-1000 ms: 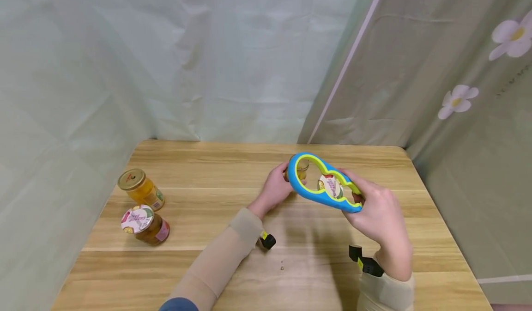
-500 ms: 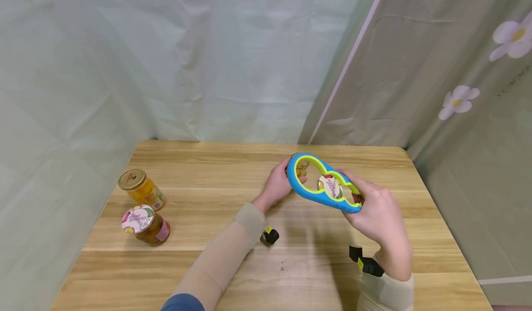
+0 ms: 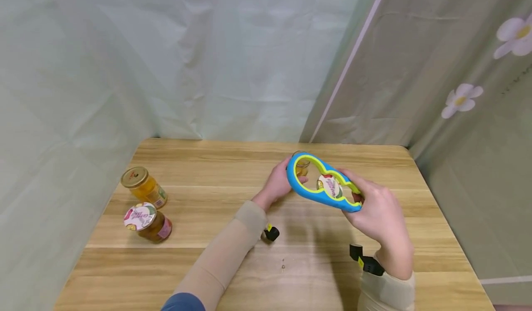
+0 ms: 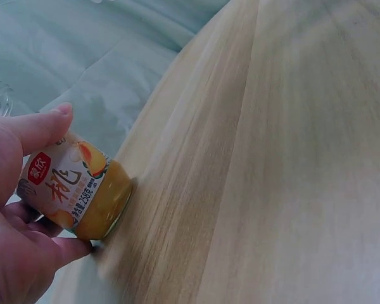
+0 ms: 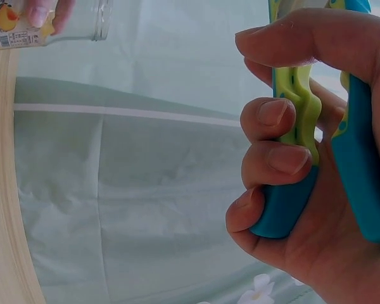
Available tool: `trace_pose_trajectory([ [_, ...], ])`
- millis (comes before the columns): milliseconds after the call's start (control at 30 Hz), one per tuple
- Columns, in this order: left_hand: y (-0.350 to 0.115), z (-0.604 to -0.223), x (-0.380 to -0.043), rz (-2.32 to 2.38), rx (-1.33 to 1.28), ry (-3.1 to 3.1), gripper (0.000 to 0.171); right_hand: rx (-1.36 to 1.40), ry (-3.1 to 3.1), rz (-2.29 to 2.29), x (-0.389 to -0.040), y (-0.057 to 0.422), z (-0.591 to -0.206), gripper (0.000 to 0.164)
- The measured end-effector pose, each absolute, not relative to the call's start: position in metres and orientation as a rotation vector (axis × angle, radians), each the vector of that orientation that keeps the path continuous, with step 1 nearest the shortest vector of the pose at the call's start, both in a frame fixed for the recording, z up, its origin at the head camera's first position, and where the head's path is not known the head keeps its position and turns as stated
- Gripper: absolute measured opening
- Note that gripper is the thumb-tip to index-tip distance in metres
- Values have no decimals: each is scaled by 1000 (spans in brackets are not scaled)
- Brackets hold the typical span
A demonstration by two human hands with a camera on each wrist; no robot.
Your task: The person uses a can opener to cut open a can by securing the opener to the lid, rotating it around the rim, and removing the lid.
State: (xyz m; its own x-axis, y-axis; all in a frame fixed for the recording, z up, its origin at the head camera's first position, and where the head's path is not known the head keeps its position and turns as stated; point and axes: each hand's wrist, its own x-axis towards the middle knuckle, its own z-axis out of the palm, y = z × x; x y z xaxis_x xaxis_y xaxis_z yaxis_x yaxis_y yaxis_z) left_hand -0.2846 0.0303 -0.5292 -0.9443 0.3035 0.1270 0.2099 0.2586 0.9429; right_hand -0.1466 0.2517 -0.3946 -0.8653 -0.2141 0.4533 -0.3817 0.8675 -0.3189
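Currently | left grip (image 3: 279,182): curled round peach jar (image 4: 76,183) | right grip (image 3: 380,209): fingers curled round blue-yellow tool (image 3: 324,199)

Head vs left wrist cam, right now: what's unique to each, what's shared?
Only head: the right hand gripping a blue-and-green jar opener, a round printed lid seen through its opening, plus a gold-lidded jar and a flower-lidded jar on the left side.

Only left wrist: the fruit-picture label on the held jar, clearly facing the camera.

Both: the left hand holding that glass jar, the wooden table and the pale curtain.
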Motion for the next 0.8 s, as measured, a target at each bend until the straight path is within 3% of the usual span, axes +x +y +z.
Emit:
trace_pose_trajectory([
  [233,30,-527,-283,1803,501,2425,65,446,-2637,566,-146,250,-394,78],
  [533,31,-529,-282,1845,405,2386,92,437,-2658,564,-145,251,-395,79],
  [800,20,-528,-279,1927,390,2329,92,453,-2644,553,-147,251,-397,77],
])
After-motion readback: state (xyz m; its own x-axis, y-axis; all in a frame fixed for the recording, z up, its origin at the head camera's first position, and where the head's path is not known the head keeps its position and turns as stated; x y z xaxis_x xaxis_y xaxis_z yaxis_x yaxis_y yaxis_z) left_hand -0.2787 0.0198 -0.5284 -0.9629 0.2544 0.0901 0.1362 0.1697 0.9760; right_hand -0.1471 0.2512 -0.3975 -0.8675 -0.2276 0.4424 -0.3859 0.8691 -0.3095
